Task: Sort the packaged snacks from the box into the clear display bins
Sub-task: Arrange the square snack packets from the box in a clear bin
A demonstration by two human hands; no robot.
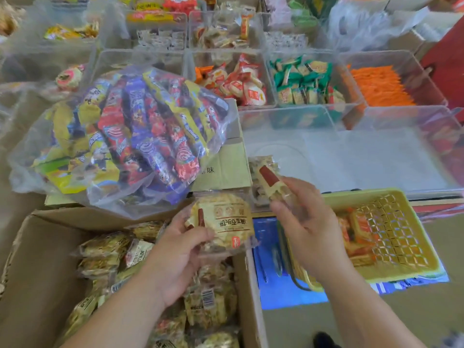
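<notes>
Snack packs (105,249) of one cream-and-brown sort fill the cardboard box (42,247) at your lower left, and you hold two more of them above its right corner. Your left hand (175,249) grips a round pack (223,222) by its near edge, thumb on top and label facing you. Your right hand (301,222) pinches a second pack (270,182) between thumb and fingers, tilted, with its far end close to the near wall of the large clear bin (376,159) ahead.

You appear to be in the carrying step, between picking from the box and dropping into a bin. That clear bin looks bare inside, while the bins behind it hold other sorts, so it is the likely home for these. The next move calls for reaching forward over its near wall and letting go of each pack well inside. Steer wide of the yellow basket (391,222) just beside your right hand, and of the big plastic bag (130,136) of bright snacks lying left of the bin.
</notes>
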